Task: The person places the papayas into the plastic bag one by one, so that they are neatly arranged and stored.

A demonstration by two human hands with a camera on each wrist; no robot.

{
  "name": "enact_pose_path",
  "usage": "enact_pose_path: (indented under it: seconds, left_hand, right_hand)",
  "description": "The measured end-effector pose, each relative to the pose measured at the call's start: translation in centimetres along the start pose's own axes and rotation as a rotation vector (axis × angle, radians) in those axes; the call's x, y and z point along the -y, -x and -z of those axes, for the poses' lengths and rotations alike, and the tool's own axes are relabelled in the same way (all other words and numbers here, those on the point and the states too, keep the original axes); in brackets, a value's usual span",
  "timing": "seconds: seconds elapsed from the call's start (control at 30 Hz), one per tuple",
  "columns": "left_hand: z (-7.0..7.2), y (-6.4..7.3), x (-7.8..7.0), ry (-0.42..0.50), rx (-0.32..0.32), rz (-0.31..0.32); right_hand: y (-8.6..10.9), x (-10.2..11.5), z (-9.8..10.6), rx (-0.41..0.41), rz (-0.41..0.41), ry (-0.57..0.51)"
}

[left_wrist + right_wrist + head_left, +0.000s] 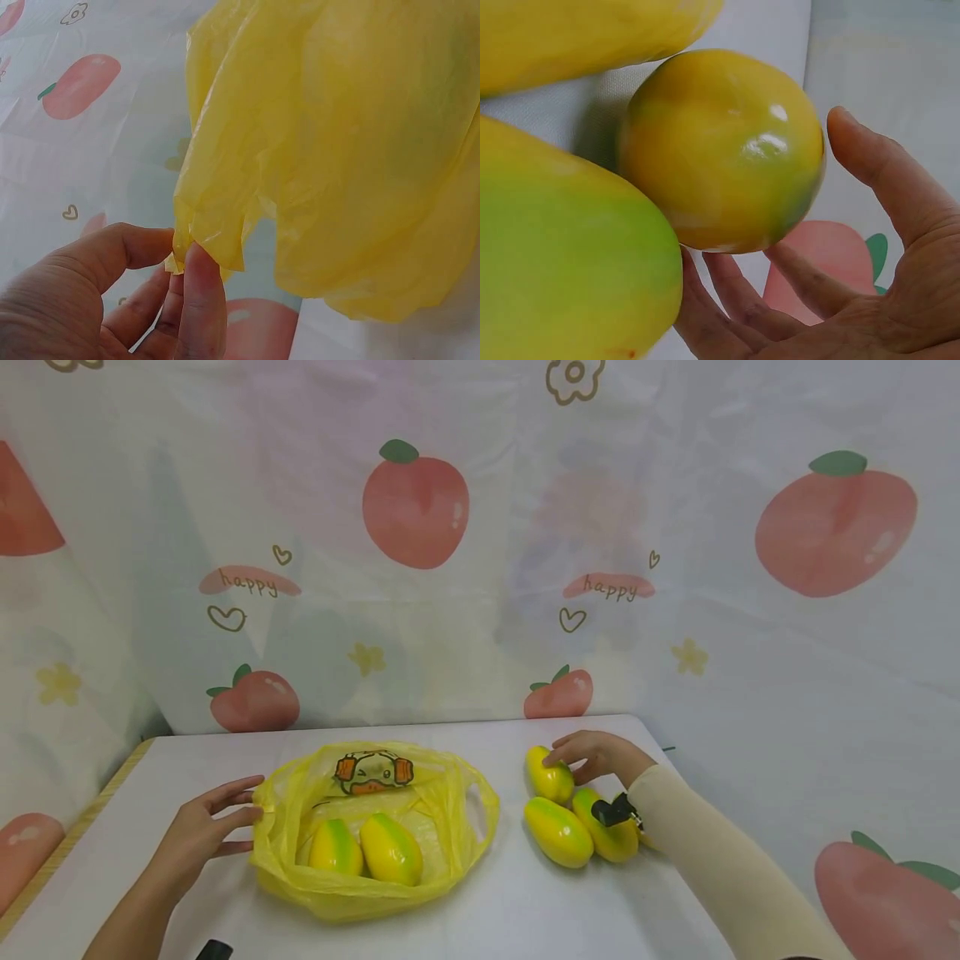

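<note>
A big cloth (480, 635) w/ peachy shapes is hanging at the back. In front, a white table (195, 768) is holding everything up. A yellow bag (330, 897) is sitting on it, left of the middle, w/ its mouth wide and showing the inside. The L hand (198, 831) is pinching the bag's left edge b/t thumb and finger — prob. b/c the side is thin and floppy and could be falling in. The R hand (600, 756) is spreading its fingers, a bit bent, round the far fruit (550, 777). The tips are seemingly touching it, but the thumb is standing off w/ a gap, so it isn't squeezing. Maybe the fingers are cupping one side b/c the fruit is round, shiny, and prob. slippery. Two fruits (392, 850) are lying side by side in the bag; their weight is prob. holding the bottom down. Outside, two near fruits (558, 832) are lying close by the far one — another is mostly hiding behind the R arm. A small duck picture (375, 772) is showing on the bag's far side.
</note>
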State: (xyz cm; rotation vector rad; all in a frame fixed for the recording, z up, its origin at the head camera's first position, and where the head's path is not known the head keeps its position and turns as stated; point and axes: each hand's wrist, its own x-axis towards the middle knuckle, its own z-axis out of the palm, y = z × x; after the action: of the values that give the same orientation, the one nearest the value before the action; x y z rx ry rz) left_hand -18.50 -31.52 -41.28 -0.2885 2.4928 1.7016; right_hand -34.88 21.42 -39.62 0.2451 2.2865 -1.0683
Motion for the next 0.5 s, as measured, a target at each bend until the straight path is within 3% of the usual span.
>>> enact_pose_path:
  seconds: [0.5]
  left_hand:
    - [-0.09, -0.07, 0.28, 0.013, 0.002, -0.017]
  right_hand:
    - [-0.67, -0.17, -0.39, 0.008, 0.001, 0.064]
